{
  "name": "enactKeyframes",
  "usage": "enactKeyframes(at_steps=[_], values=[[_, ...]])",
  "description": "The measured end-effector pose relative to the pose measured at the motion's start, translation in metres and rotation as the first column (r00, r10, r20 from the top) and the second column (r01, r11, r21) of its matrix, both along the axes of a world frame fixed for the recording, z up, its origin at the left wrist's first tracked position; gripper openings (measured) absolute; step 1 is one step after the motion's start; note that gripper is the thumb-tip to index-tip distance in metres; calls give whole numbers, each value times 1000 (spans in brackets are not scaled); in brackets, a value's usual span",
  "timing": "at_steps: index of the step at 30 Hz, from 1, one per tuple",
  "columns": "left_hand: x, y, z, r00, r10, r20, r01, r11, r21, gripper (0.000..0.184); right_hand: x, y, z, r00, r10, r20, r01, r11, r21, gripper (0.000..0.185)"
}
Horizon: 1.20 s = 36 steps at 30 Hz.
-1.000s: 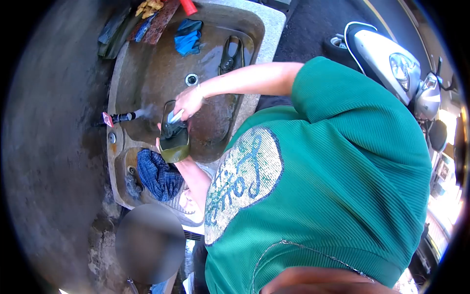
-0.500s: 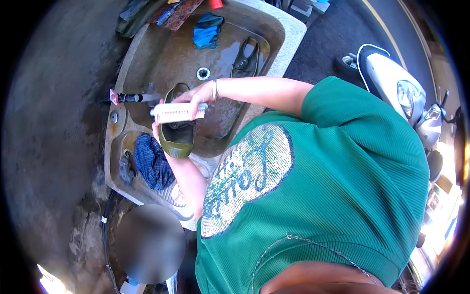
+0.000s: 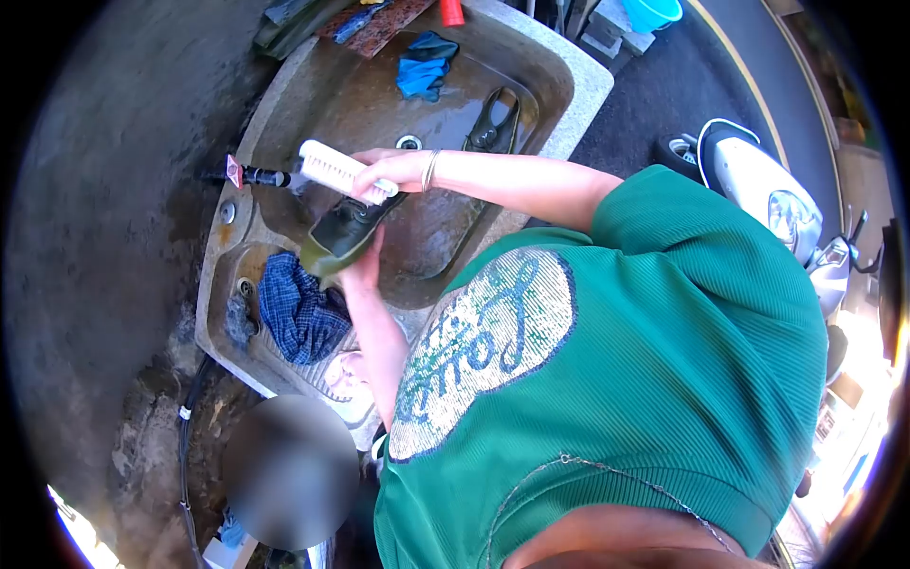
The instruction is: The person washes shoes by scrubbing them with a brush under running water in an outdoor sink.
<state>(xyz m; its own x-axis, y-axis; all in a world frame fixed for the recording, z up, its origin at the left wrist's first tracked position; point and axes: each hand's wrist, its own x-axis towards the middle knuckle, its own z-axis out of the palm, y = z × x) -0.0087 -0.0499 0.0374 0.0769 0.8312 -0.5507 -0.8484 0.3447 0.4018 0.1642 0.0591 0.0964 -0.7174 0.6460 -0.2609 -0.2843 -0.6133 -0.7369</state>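
My right hand (image 3: 393, 173) is closed round a white scrubbing brush (image 3: 332, 168), whose pale bristles face the camera. Below the brush, an olive-green shoe (image 3: 332, 254) is tilted with its dark inside showing, and my left hand (image 3: 364, 266) grips it from the side, its fingers partly hidden. Just left of the brush, water runs from a black tap (image 3: 265, 177). A second dark shoe (image 3: 494, 121) lies in shallow water at the upper right of the stone sink (image 3: 590, 81).
Blue cloth (image 3: 424, 66) lies in the large basin near the drain (image 3: 409, 142). Dark checked fabric (image 3: 299, 311) fills part of the smaller basin. A red object (image 3: 451, 11) is at the sink's top edge. A scooter (image 3: 758, 185) and a turquoise basin (image 3: 652, 11) are outside the sink.
The brush has come out of the shoe and been raised and turned, bristles now showing. The shoe has been tilted and turned, with my left hand now visible beside it. The view has shifted.
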Motion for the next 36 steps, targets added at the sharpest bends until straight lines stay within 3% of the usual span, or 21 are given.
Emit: enactKeyframes(at_steps=[2, 6, 8, 9, 10, 12, 13, 14, 16, 19, 21, 22, 24, 25, 26, 28, 30, 32, 34, 35, 36], values=[[17, -12, -20, 856, -106, -506, 223, 959, 176, 60, -2, 3, -1, 986, 20, 168, -39, 993, 114, 49], [44, -4, -32, 945, -23, -326, 128, 943, 306, 68, -17, 2, -6, 922, -70, 382, 2, 985, 175, 43], [45, 6, -44, 992, 96, 78, -119, 915, 385, 79, -23, 2, -6, 965, 53, 257, -23, 993, -120, 40], [49, 7, -43, 984, 164, -75, -123, 915, 384, 94, -24, -2, -4, 984, 22, 179, 10, 984, -176, 33], [50, 11, -41, 983, 170, -69, -131, 912, 388, 94, -23, -2, -1, 983, 27, 184, 5, 985, -172, 33], [49, 13, -45, 958, 283, 41, -281, 906, 316, 93, -28, -5, -3, 997, -71, 14, 69, 880, -470, 21], [47, 13, -49, 944, 328, 30, -325, 914, 245, 90, -32, -6, -3, 991, -132, 32, 128, 831, -541, 15], [47, 13, -45, 941, 337, 28, -333, 910, 246, 90, -31, -10, -2, 977, -206, 45, 200, 836, -511, 16], [46, 14, -35, 902, 432, -20, -429, 899, 88, 87, -25, -12, 2, 973, -188, 137, 231, 847, -479, 21], [39, 27, -35, 898, 435, -69, -428, 898, 101, 84, -39, -19, -10, 980, -175, 92, 192, 956, -222, 38], [36, 39, -30, 897, 422, -131, -413, 906, 95, 83, -35, -2, -11, 997, -28, 66, 33, 997, -75, 48], [25, 45, -46, 917, 394, -60, -392, 919, 47, 80, -32, 10, -7, 997, 9, 72, -9, 1000, -4, 50], [11, 57, -62, 926, 379, -5, -378, 925, 33, 79, -16, 30, 21, 996, -83, -16, 82, 996, -43, 52], [4, 64, -74, 913, 376, 159, -391, 917, 80, 79, -5, 39, 35, 993, -119, -26, 119, 993, -17, 52], [3, 75, -67, 871, 417, 262, -427, 904, -17, 77, 6, 46, 44, 987, -155, -38, 155, 988, 13, 52], [0, 96, -40, 821, 465, 332, -464, 882, -88, 75, 21, 51, 48, 973, -231, -6, 231, 968, 99, 51], [-13, 112, -54, 796, 458, 397, -444, 886, -131, 74, 39, 42, 56, 978, -210, 11, 207, 971, 118, 55], [-24, 127, -67, 766, 446, 462, -417, 893, -171, 74, 54, 29, 53, 988, -156, 16, 155, 987, 45, 61], [-30, 135, -67, 658, 545, 520, -414, 838, -355, 76, 66, 16, 50, 990, -128, 53, 127, 992, 15, 66], [-33, 137, -71, 651, 540, 533, -424, 842, -334, 79, 71, 12, 38, 992, -106, 69, 105, 994, 19, 67], [-37, 140, -76, 650, 538, 536, -423, 843, -333, 79, 70, 5, 46, 978, -189, 83, 190, 982, 0, 50]])
